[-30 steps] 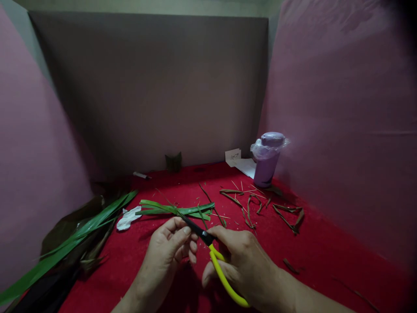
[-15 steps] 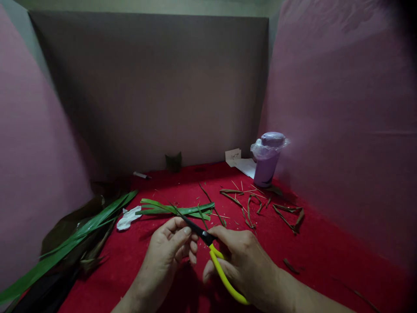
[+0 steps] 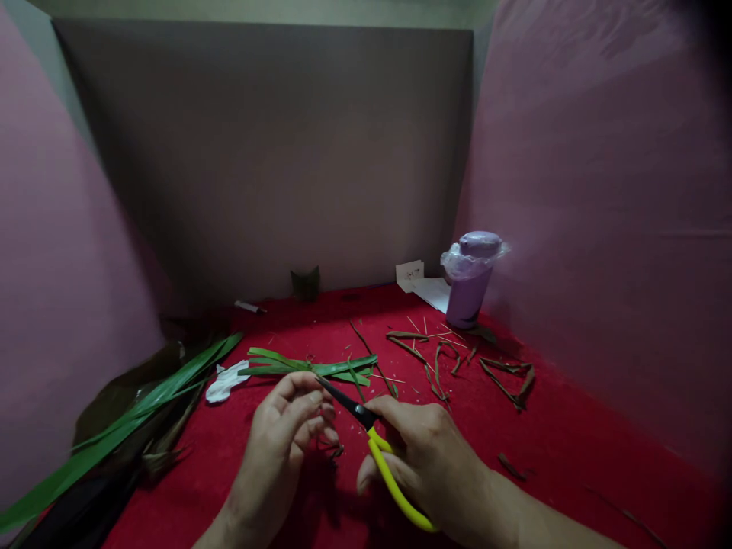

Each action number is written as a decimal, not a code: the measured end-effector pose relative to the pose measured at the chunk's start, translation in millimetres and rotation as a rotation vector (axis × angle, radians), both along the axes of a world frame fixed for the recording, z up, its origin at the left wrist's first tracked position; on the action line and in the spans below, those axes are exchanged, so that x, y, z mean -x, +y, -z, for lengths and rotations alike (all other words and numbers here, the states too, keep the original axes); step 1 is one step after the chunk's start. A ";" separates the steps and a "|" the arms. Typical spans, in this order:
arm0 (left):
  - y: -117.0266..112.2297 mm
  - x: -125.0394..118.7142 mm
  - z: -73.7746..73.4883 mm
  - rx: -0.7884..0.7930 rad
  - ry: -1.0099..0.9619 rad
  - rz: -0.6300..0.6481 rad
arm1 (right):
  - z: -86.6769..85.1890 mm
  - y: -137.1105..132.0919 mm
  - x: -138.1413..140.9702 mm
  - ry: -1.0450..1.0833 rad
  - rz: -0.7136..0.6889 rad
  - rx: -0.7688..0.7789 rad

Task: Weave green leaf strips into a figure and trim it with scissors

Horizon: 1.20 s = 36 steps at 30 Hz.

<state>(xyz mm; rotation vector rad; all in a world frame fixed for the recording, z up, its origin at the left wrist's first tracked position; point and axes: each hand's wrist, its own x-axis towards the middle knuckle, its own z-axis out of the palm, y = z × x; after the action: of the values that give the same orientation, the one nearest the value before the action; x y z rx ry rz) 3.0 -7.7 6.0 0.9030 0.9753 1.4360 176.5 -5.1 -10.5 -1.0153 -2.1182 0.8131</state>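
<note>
My right hand (image 3: 423, 457) grips yellow-handled scissors (image 3: 374, 450); their black blades point up and left toward my left hand. My left hand (image 3: 286, 423) hovers just left of the blade tip, its fingers loosely curled and apart. A small dark leaf scrap (image 3: 333, 450) lies on the red cloth (image 3: 572, 450) just below the left fingers. Beyond both hands lies a bundle of cut green leaf strips (image 3: 312, 367).
Long green and dark leaves (image 3: 114, 427) are piled at the left. A crumpled white paper (image 3: 224, 381) lies beside them. Brown dry leaf trimmings (image 3: 457, 362) are scattered to the right. A purple cup covered in plastic (image 3: 470, 278) and white paper (image 3: 423, 286) stand at the back.
My left hand let go of the thin leaf strip it pinched at the blades and spread its fingers; a small scrap now lies on the cloth. The right hand hardly moved.
</note>
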 end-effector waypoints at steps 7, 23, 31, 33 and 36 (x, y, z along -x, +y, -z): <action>4.3 6.3 -4.7 -0.039 -0.009 -0.119 | -0.1 -2.3 0.4 -0.091 0.030 -0.042; 5.2 3.4 -6.7 -0.004 -0.026 -0.147 | 0.4 -2.5 1.5 -0.048 0.031 -0.029; 5.4 4.6 -5.1 0.026 -0.019 -0.167 | 1.1 -4.6 2.9 -0.110 0.123 -0.109; 5.1 4.5 -5.1 0.024 -0.012 -0.173 | 0.2 -4.8 2.7 -0.129 0.123 -0.116; 5.2 4.0 -5.2 0.021 -0.006 -0.173 | -0.5 -4.4 2.4 -0.147 0.132 -0.130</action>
<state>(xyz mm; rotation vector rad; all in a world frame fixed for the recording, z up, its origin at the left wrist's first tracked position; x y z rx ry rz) -1.0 -2.5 11.2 0.8146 1.0838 1.5696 174.1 -9.6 -10.0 -1.1620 -2.1682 0.5433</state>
